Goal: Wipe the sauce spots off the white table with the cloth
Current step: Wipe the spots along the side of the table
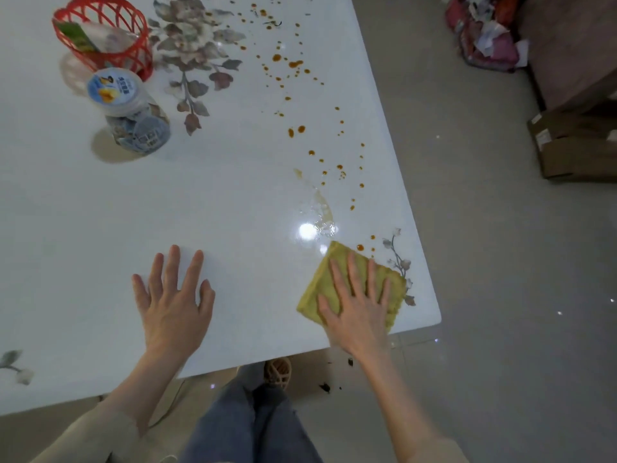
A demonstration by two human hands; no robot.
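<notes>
— Hands first: where are they?
— Both lie flat on the white worktop (pixel 233 202) near its near edge. The left hand (pixel 175 305) is spread wide, palm down on bare surface, holding nothing. The right hand (pixel 359 307) is spread as well, fingers splayed, pressing down on the yellow cloth (pixel 320 285) without gripping it.

— And the cloth itself?
— Folded to a rough square, lying flat by the near right corner, just beside a small printed flower sprig (pixel 399 259).

— What of the sauce?
— Brown sauce spots (pixel 293 65) run in a scattered band from the far side down towards the cloth, along the right part of the worktop. One drop (pixel 360 247) sits right by the cloth's far edge. A wet, smeared patch (pixel 322 215) lies just beyond the cloth, shining under a light's reflection.

— Anything else on the worktop?
— Far left, a red basket (pixel 100 38), and near it a clear plastic jar (pixel 130 111) with a printed lid, tipped over. A large floral print (pixel 197 48) lies between them and the spots.
</notes>
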